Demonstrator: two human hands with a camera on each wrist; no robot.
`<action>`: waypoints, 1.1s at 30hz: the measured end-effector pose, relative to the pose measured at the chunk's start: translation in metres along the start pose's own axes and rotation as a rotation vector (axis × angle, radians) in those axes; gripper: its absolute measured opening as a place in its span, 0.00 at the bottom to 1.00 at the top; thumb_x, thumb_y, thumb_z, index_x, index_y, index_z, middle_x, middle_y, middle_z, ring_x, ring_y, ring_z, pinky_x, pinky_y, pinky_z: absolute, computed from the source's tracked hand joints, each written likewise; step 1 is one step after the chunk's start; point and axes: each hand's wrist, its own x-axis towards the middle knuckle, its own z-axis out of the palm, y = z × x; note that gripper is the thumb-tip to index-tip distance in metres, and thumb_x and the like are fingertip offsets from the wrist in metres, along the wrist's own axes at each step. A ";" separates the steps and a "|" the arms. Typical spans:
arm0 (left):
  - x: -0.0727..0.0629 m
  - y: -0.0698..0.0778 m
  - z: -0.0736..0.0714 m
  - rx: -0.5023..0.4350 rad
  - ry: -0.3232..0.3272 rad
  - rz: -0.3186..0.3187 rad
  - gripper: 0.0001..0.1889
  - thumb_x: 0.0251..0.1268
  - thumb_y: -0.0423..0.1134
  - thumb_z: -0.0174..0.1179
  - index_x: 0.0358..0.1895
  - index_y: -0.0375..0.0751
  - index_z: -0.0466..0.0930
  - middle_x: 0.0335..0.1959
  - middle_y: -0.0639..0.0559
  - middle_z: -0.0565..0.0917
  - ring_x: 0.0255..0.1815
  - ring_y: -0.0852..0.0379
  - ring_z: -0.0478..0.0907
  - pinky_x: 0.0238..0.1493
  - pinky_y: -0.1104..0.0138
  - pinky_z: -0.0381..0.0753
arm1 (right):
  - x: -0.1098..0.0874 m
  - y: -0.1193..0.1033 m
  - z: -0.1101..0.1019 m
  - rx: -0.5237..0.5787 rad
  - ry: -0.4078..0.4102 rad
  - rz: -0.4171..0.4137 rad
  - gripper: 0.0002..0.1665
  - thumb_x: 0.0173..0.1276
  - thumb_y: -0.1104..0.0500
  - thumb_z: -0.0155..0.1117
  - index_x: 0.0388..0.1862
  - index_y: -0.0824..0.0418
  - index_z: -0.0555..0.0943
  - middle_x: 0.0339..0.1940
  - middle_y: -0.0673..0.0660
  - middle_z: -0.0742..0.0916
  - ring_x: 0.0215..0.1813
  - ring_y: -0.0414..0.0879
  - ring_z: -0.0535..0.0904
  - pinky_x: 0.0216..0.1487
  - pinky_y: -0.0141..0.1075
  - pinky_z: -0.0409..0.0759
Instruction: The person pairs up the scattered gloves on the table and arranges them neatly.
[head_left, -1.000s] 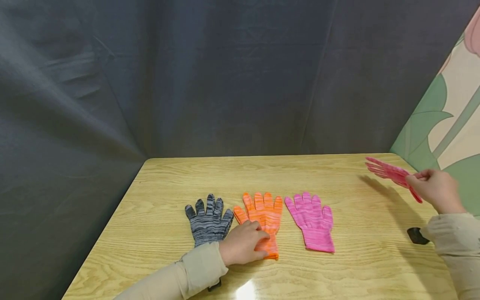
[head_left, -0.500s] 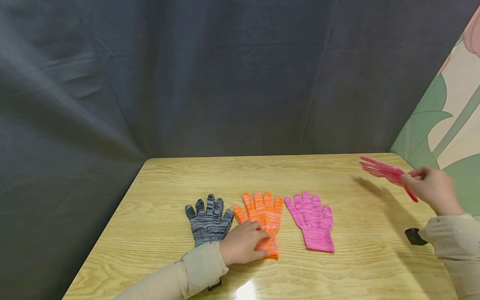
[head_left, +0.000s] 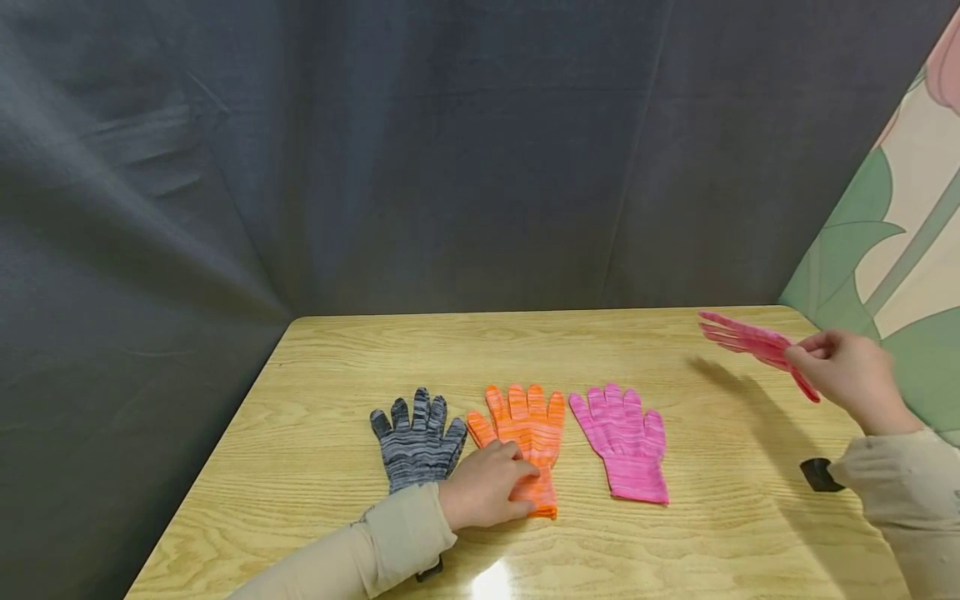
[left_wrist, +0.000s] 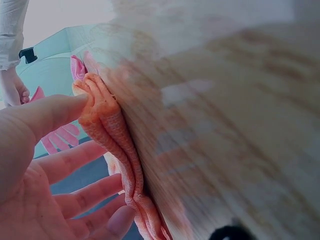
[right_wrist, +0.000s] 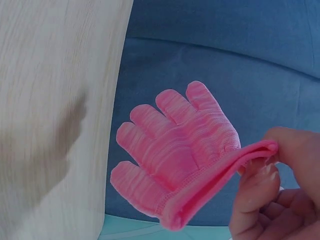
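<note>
My right hand (head_left: 851, 371) pinches the cuff of a reddish-pink knit glove (head_left: 746, 340), held up over the table's right side with its fingers pointing left. In the right wrist view the pink glove (right_wrist: 175, 145) hangs with its cuff edge between thumb and index finger. My left hand (head_left: 487, 487) rests at the lower part of an orange knit glove (head_left: 532, 433) lying flat. The left wrist view shows that hand's (left_wrist: 55, 165) fingers extended and spread, thumb at the orange glove's edge (left_wrist: 107, 110).
A grey-black striped glove (head_left: 420, 442) lies left of the orange one, partly behind the left forearm. A magenta-pink glove (head_left: 626, 450) lies to its right. The wooden table (head_left: 360, 350) ends at a dark cloth (head_left: 465, 167); a flowered wall covering (head_left: 900, 250) borders the right.
My right hand has moved left a little with the reddish-pink glove, whose shadow shifted along. The left hand and the gloves on the table stayed put.
</note>
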 end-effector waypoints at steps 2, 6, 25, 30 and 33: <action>0.000 0.000 0.000 -0.001 0.002 0.002 0.20 0.58 0.53 0.61 0.54 0.53 0.79 0.40 0.56 0.77 0.34 0.64 0.66 0.33 0.75 0.65 | -0.001 -0.002 0.000 0.007 0.001 -0.014 0.20 0.64 0.52 0.53 0.35 0.71 0.76 0.20 0.54 0.82 0.19 0.35 0.68 0.21 0.33 0.66; 0.000 0.000 0.000 -0.003 -0.002 0.000 0.20 0.58 0.53 0.61 0.54 0.53 0.79 0.41 0.56 0.77 0.34 0.64 0.67 0.34 0.75 0.66 | -0.003 -0.005 0.000 0.009 0.005 -0.030 0.19 0.64 0.53 0.54 0.34 0.71 0.76 0.19 0.50 0.81 0.18 0.33 0.66 0.21 0.33 0.65; -0.001 0.000 -0.001 -0.002 -0.001 0.006 0.21 0.58 0.53 0.61 0.54 0.53 0.79 0.39 0.56 0.77 0.32 0.65 0.64 0.32 0.76 0.62 | -0.013 -0.024 0.002 0.005 0.010 -0.058 0.17 0.63 0.54 0.55 0.33 0.70 0.77 0.18 0.51 0.80 0.18 0.36 0.66 0.21 0.33 0.63; -0.001 0.000 -0.001 -0.005 0.003 0.009 0.20 0.58 0.52 0.61 0.54 0.53 0.79 0.39 0.56 0.76 0.32 0.65 0.64 0.32 0.75 0.63 | -0.016 -0.029 0.003 0.008 0.009 -0.067 0.16 0.63 0.55 0.55 0.33 0.70 0.77 0.18 0.49 0.81 0.18 0.35 0.66 0.22 0.33 0.63; -0.001 0.000 -0.001 -0.004 0.006 0.011 0.20 0.58 0.53 0.61 0.54 0.53 0.79 0.38 0.56 0.76 0.31 0.65 0.63 0.31 0.76 0.62 | -0.017 -0.032 0.005 0.011 0.017 -0.088 0.16 0.62 0.55 0.56 0.32 0.70 0.77 0.17 0.49 0.81 0.17 0.34 0.65 0.21 0.32 0.63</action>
